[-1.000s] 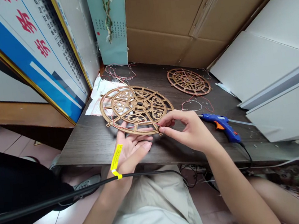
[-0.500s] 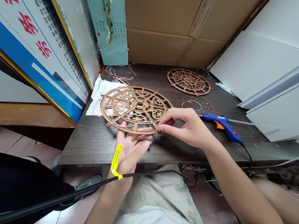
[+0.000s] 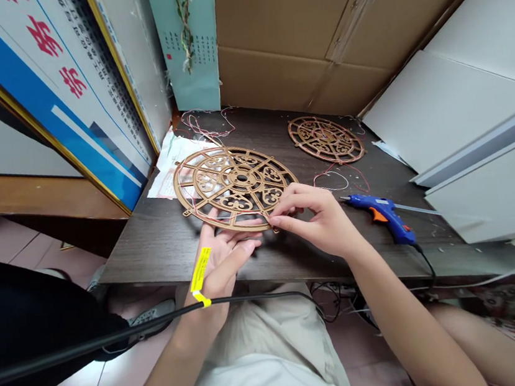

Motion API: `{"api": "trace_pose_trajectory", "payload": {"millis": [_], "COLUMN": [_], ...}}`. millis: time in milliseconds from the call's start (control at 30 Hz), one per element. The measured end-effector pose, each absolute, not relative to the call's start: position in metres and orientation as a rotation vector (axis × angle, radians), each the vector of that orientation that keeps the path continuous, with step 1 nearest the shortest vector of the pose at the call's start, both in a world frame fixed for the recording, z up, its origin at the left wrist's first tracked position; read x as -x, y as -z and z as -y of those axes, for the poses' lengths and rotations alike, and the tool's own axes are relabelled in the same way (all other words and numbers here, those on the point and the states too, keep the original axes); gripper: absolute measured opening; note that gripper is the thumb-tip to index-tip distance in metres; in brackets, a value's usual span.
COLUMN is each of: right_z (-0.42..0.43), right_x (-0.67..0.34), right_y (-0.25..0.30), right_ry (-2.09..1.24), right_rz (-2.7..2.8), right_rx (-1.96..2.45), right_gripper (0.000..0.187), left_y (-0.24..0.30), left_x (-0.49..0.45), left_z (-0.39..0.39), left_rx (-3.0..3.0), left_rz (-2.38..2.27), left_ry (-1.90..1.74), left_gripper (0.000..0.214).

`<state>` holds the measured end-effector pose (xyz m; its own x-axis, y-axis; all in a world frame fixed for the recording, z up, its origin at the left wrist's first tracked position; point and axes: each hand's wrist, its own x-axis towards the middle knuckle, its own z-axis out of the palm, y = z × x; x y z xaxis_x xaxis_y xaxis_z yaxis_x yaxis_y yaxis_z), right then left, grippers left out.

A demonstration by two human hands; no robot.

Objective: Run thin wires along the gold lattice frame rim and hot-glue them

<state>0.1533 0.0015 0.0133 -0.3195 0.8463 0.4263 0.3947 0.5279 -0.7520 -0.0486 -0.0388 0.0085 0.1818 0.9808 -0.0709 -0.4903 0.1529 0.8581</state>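
A large round wooden fretwork disc [image 3: 235, 186] lies tilted over the near part of the dark table [image 3: 151, 243]. My left hand [image 3: 225, 256] is palm-up under its near rim, fingers holding the disc from below. My right hand [image 3: 319, 220] pinches the disc's near edge with thumb and forefinger, where a thin red wire runs. A second, smaller fretwork disc [image 3: 326, 139] lies flat farther back on the right, with loose red and white wire [image 3: 333, 177] beside it.
A blue hot-glue gun [image 3: 385, 216] lies on the table right of my right hand, its cord dropping off the edge. White panels [image 3: 458, 106] lean at the right, cardboard [image 3: 294, 32] at the back, framed posters [image 3: 61, 85] at the left. A black cable [image 3: 116, 339] crosses my left wrist.
My right hand has slid slightly left along the disc's near edge. The disc and my left hand have hardly moved.
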Motion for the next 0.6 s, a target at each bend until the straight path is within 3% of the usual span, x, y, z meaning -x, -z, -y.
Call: {"api": "trace_pose_trajectory", "payload": {"millis": [600], "right_z": [0.0009], "right_x": [-0.1541], "right_y": [-0.0081], "right_ry": [-0.543], "right_rz": [1.963], "right_rx": [0.968], "right_gripper": [0.009], "left_y": [-0.0110], "left_x": [0.0474], "left_z": [0.0388], "left_rx": [-0.752], "left_rz": [-0.756], "left_ry": [-1.232], "left_gripper": [0.094]}}
